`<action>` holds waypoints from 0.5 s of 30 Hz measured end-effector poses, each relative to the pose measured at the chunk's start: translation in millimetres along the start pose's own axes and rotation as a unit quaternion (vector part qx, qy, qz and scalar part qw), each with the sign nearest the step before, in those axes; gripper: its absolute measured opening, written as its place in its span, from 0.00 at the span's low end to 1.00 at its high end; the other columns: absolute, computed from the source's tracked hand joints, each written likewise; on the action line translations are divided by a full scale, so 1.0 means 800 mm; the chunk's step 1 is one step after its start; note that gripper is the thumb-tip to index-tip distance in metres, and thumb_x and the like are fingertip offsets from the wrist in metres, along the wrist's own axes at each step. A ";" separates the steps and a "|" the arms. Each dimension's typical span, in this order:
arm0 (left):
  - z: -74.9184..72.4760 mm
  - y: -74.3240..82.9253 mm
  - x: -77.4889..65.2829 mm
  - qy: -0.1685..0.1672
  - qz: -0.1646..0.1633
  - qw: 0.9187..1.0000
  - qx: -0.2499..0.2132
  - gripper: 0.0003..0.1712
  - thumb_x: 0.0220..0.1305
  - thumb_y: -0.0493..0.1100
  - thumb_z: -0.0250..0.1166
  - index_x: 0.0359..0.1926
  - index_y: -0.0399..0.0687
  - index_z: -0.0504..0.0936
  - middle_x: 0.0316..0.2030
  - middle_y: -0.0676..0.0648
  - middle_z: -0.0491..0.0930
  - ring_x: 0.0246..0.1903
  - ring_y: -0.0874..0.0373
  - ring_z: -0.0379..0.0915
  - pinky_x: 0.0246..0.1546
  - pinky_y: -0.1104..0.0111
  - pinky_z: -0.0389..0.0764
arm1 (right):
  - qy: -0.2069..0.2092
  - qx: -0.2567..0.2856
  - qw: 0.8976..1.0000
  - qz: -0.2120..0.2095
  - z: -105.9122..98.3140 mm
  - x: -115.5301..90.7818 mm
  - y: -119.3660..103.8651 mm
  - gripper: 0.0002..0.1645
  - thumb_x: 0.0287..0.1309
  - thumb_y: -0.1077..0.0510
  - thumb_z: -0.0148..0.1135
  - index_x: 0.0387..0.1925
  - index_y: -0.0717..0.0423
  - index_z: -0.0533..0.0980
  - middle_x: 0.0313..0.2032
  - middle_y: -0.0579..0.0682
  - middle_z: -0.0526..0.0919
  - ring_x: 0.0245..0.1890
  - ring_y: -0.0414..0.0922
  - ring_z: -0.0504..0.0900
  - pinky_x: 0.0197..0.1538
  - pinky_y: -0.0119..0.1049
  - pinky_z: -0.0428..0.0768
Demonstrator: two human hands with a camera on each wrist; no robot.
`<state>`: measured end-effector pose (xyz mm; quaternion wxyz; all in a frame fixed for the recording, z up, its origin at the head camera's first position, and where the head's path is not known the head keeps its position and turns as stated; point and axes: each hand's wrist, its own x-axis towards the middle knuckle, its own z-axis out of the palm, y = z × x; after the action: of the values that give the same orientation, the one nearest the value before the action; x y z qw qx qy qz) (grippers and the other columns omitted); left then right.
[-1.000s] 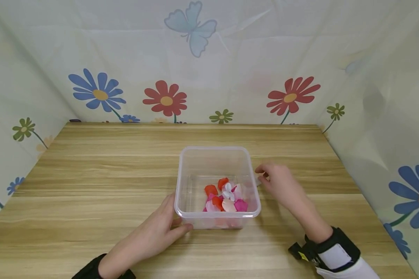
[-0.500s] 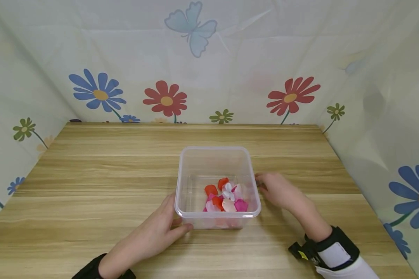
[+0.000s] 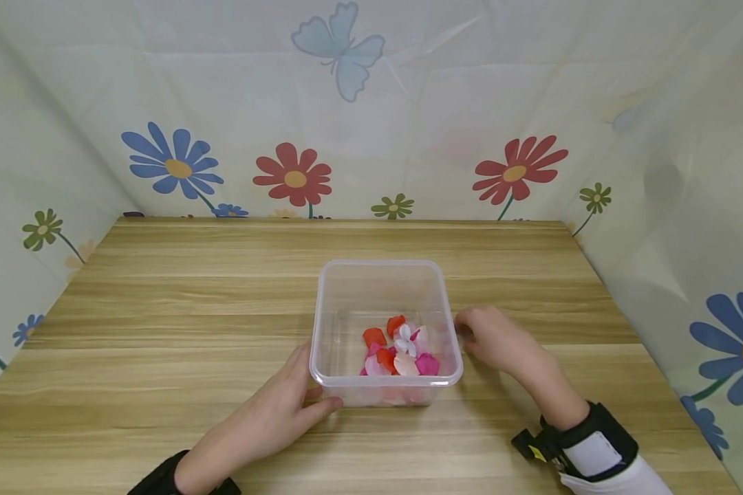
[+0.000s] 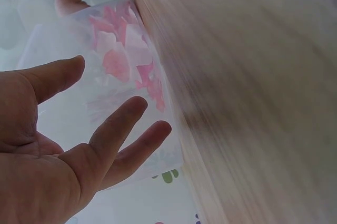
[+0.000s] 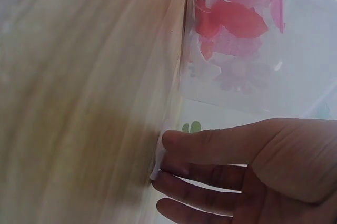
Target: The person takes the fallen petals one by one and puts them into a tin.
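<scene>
A clear plastic box (image 3: pixel 378 289) without a lid stands on the wooden table, holding a small heap of red, pink and white petals (image 3: pixel 406 364) towards its right side. At its front left corner is my left hand (image 3: pixel 278 412), thumb and fingers spread loosely beside the wall; the left wrist view shows these fingers relaxed and grasping nothing. Low at the table, just right of the box, my right hand (image 3: pixel 498 340) pinches a thin white petal (image 5: pixel 159 161) between thumb and fingers. From the head view that petal is hidden behind the hand.
The wood-grain table (image 3: pixel 192 289) reaches back to a pale curtain (image 3: pixel 421 103) printed with flowers and a butterfly. More of this cloth hangs along both sides. A black strap with a small device (image 3: pixel 585 440) circles the right wrist.
My right hand has come down and slightly nearer, its fingers closing in on the table beside the box. The left hand, box and petals inside stay as they were.
</scene>
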<state>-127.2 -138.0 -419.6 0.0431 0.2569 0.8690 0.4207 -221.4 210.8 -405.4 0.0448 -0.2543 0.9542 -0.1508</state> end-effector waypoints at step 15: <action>0.000 0.000 0.000 0.001 0.002 1.000 -0.002 0.51 0.65 0.38 0.73 0.79 0.45 0.51 0.70 0.38 0.63 0.68 0.45 0.63 0.61 0.58 0.77 | -0.005 0.002 1.000 0.007 -0.005 -0.004 -0.002 0.16 0.47 0.77 0.63 0.21 0.53 0.77 0.21 0.44 0.74 0.25 0.42 0.71 0.28 0.36 0.73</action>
<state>-127.6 -138.1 -419.6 0.0421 0.2583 0.8674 0.4231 -218.4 212.5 -401.4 0.0511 -0.2486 0.9554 -0.1510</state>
